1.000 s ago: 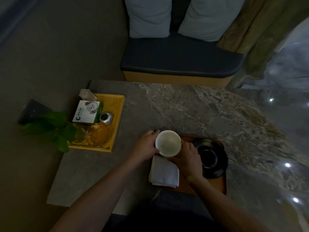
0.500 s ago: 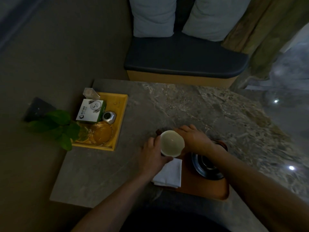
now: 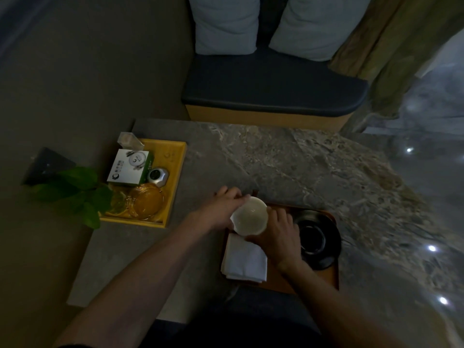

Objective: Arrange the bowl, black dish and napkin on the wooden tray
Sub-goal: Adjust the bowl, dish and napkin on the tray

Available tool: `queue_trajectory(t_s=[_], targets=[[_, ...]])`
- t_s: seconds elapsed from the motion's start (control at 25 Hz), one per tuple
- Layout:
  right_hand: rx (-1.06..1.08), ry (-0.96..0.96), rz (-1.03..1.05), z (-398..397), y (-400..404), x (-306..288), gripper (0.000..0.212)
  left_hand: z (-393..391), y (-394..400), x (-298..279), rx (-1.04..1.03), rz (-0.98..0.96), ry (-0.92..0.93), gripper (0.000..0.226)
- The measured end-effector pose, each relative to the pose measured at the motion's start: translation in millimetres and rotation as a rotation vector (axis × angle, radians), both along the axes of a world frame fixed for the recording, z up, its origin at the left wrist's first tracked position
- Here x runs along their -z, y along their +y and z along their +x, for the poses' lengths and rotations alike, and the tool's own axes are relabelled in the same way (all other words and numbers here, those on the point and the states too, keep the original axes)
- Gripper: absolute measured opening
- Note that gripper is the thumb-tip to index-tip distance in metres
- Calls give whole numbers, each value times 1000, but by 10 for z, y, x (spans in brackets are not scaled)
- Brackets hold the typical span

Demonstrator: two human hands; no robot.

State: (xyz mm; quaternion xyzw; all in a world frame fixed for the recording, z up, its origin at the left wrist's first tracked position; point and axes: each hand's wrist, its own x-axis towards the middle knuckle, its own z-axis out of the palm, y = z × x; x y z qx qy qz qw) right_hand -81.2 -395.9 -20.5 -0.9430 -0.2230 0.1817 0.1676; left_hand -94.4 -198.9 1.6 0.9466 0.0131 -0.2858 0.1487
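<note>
A white bowl [image 3: 249, 218] sits at the far left corner of the wooden tray [image 3: 324, 280], its mouth tilted toward me. My left hand [image 3: 223, 209] wraps its left side and my right hand [image 3: 276, 234] cups its near right side. Just below the bowl, a folded white napkin [image 3: 244, 259] lies on the tray's left part. On the right part of the tray rests the black dish [image 3: 319, 241], with my right hand touching its left edge. Whether the bowl rests on the tray or is lifted slightly is unclear.
A yellow tray [image 3: 175, 177] at the table's left holds a white-green box [image 3: 130, 167], a small metal jar [image 3: 157, 177] and an amber glass dish [image 3: 147, 202]. Green leaves [image 3: 75, 192] overhang its left side. A bench with cushions [image 3: 273, 84] stands beyond the marble table [image 3: 313, 167].
My right hand has moved from the far side of the bowl back to its near right side. My left hand has shifted up along the bowl's left rim.
</note>
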Motion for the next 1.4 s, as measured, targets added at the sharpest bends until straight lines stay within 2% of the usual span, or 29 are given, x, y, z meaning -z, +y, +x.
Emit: queue_trajectory(t_s=[0.08,0.16,0.24,0.36,0.48,0.64,0.8,1.0,1.08,1.24,1.4], targets=[[46,2,2,-102,14,11,91,64,32,-53,90,49,-7,90],[6,10,15,-35,-43,-7,93,17,39,-57,54,31,-23,92],[-107,56,6,183,-126,-75,102,-137,4,-3,-125,-78,-12,102],[-401,90,-129,636,-107,-249,113,-418,-193,127,-351,-168,16,121],[-653,-16,-264,912,85,-277,113,-562,-502,244,-500,-105,-109,125],[-758,-80,-333,992,200,-163,110,-524,-687,250,-543,107,-257,120],[-662,-61,-247,948,163,-74,106,-454,-618,214,-475,160,-277,111],[-465,-42,-119,687,0,-7,95,-217,-390,43,-268,186,-138,110],[-410,-60,-94,612,-74,-8,82,-70,-279,-13,-159,203,-78,109],[-298,-129,-37,509,-220,29,37,113,-81,-39,37,129,-41,105],[-214,-95,67,475,-308,14,24,69,-66,59,-5,52,-33,121]])
